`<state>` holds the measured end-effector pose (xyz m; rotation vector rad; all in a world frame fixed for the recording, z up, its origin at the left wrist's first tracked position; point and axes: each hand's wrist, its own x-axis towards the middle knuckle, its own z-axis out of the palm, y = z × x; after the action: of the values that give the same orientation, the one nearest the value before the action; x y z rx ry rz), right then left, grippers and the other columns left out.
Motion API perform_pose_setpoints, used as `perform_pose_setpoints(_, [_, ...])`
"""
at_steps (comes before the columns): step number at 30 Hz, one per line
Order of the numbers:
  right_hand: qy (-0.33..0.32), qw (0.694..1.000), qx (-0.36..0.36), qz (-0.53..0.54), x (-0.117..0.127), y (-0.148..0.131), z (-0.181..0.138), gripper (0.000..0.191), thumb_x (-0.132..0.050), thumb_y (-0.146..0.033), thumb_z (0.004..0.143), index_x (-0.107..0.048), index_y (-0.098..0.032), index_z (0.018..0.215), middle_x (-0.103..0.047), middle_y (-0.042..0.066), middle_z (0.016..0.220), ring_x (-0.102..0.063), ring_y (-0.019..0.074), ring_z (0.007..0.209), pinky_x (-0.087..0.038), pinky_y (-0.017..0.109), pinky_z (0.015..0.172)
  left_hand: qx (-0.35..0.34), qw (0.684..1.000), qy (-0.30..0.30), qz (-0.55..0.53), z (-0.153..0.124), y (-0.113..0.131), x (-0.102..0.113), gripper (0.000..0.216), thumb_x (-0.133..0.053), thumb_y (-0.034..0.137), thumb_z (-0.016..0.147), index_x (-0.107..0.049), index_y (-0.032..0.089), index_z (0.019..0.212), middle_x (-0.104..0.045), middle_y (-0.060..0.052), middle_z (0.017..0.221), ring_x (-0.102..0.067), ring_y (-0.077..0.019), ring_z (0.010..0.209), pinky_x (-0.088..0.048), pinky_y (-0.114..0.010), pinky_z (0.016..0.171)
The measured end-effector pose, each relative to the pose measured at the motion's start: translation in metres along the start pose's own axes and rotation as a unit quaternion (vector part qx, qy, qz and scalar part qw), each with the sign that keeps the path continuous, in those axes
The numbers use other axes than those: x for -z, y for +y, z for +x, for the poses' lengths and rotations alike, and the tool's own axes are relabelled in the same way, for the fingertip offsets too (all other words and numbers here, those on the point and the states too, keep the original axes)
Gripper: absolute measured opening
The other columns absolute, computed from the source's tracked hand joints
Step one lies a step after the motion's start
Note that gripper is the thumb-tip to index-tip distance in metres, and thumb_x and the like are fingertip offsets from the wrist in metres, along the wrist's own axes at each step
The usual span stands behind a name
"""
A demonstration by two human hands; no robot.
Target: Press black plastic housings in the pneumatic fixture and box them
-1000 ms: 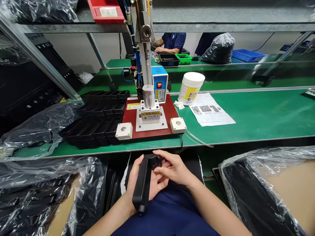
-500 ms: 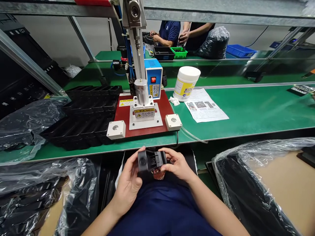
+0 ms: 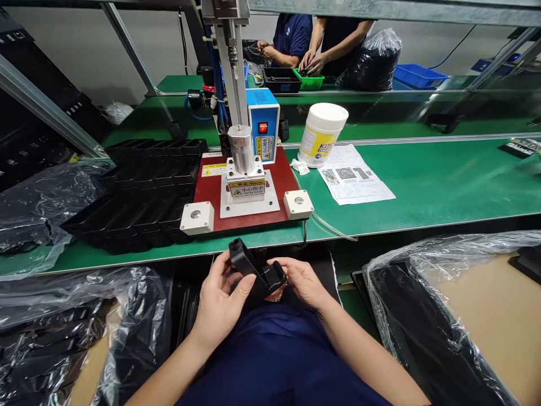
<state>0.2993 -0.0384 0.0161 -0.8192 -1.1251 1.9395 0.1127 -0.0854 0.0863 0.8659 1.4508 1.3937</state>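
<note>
Over my lap, just in front of the bench edge, I hold a black plastic part (image 3: 249, 262) with a long arm and a hollow, cup-like end. My left hand (image 3: 224, 293) grips its long arm, the thumb lying along the near side. At the hollow end, the fingers of my right hand (image 3: 302, 282) are closed on the rim. The part is tilted, its long arm pointing up and left. Beyond it on the bench stands a press (image 3: 243, 152) on a red base plate (image 3: 211, 189), with a white button box (image 3: 197, 217) and another button box (image 3: 298, 203) at its front corners.
Black trays (image 3: 139, 208) stand left of the press. A white tub (image 3: 324, 135) and a printed sheet (image 3: 357, 177) lie to its right. Plastic-lined boxes flank me, one at left (image 3: 139, 332) and one at right (image 3: 477, 293). Two people work behind, near a green bin (image 3: 310, 83).
Both hands have turned the black part, so its long arm now points up and left and its hollow end shows. A person behind has lowered both hands into the green bin.
</note>
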Motion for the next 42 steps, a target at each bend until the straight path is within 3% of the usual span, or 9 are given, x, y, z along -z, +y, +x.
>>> perform_pose_setpoints(10, [0.016,0.999,-0.018,0.045,-0.005,-0.001,-0.001,0.064,-0.059,-0.070,0.086,-0.069,-0.014,0.114,-0.071,0.009,0.081,-0.068,0.0222,0.068,-0.054,0.034,0.065,0.037,0.999,-0.006,-0.024,0.001,0.004,0.000,0.052,-0.085,0.031,0.064,-0.062,0.018,0.109,-0.068,-0.006,0.094,-0.068,-0.0200,0.085,-0.056,-0.025,0.076])
perform_pose_setpoints(16, [0.012,0.999,0.001,0.045,-0.006,-0.005,-0.001,0.060,-0.058,-0.069,0.088,-0.070,-0.015,0.110,-0.071,0.009,0.082,-0.068,0.0215,0.067,-0.054,0.031,0.060,-0.034,0.997,-0.061,-0.030,-0.004,-0.005,0.008,0.050,-0.082,0.021,0.068,-0.061,0.022,0.113,-0.069,-0.006,0.097,-0.068,-0.0206,0.087,-0.056,-0.027,0.079])
perform_pose_setpoints(20, [-0.001,0.999,-0.005,0.038,-0.008,-0.008,-0.002,0.063,-0.055,-0.072,0.088,-0.066,-0.015,0.112,-0.070,0.007,0.076,-0.068,0.0212,0.063,-0.052,0.029,0.055,-0.108,0.990,-0.088,-0.022,-0.002,-0.006,0.011,0.048,-0.080,0.022,0.070,-0.063,0.023,0.114,-0.068,-0.009,0.111,-0.064,-0.0246,0.103,-0.053,-0.032,0.091])
perform_pose_setpoints(25, [-0.023,0.997,-0.042,0.056,-0.013,-0.014,-0.003,0.073,-0.052,-0.075,0.087,-0.055,-0.012,0.124,-0.072,0.015,0.082,-0.070,0.0239,0.068,-0.053,0.026,0.051,-0.093,0.992,-0.075,-0.041,0.003,-0.007,0.013,0.051,-0.087,0.021,0.060,-0.068,0.022,0.107,-0.068,-0.009,0.110,-0.062,-0.0264,0.109,-0.044,-0.035,0.103])
perform_pose_setpoints(32, [-0.059,0.986,-0.086,0.129,-0.009,-0.014,-0.002,0.075,-0.049,-0.074,0.089,-0.051,-0.011,0.129,-0.072,0.018,0.085,-0.072,0.0239,0.067,-0.049,0.016,0.039,-0.165,0.974,-0.156,0.013,0.001,-0.010,0.016,0.053,-0.076,0.010,0.072,-0.063,0.026,0.120,-0.064,-0.009,0.125,-0.057,-0.0264,0.120,-0.042,-0.039,0.107])
perform_pose_setpoints(37, [-0.133,0.958,-0.152,0.206,-0.001,-0.011,-0.001,0.078,-0.024,-0.076,0.095,-0.052,-0.010,0.125,-0.071,0.018,0.085,-0.072,0.0224,0.067,-0.049,0.015,0.037,-0.195,0.954,-0.226,0.027,0.001,-0.008,0.013,0.060,-0.071,-0.001,0.071,-0.063,0.031,0.121,-0.064,-0.008,0.126,-0.057,-0.0271,0.121,-0.044,-0.042,0.105])
perform_pose_setpoints(40, [-0.142,0.948,-0.168,0.230,0.003,-0.009,0.000,0.079,-0.010,-0.072,0.097,-0.051,-0.010,0.124,-0.071,0.016,0.081,-0.071,0.0221,0.065,-0.050,0.016,0.037,-0.209,0.941,-0.261,0.049,0.002,-0.009,0.015,0.061,-0.067,-0.003,0.074,-0.062,0.032,0.124,-0.062,-0.009,0.129,-0.055,-0.0285,0.125,-0.043,-0.045,0.107])
perform_pose_setpoints(42, [-0.135,0.947,-0.169,0.239,0.004,-0.008,0.000,0.075,-0.011,-0.069,0.099,-0.053,-0.011,0.120,-0.070,0.015,0.078,-0.070,0.0209,0.061,-0.049,0.016,0.037,-0.219,0.932,-0.283,0.060,0.004,-0.009,0.017,0.061,-0.065,-0.002,0.076,-0.061,0.031,0.126,-0.061,-0.010,0.131,-0.054,-0.0296,0.126,-0.043,-0.047,0.107])
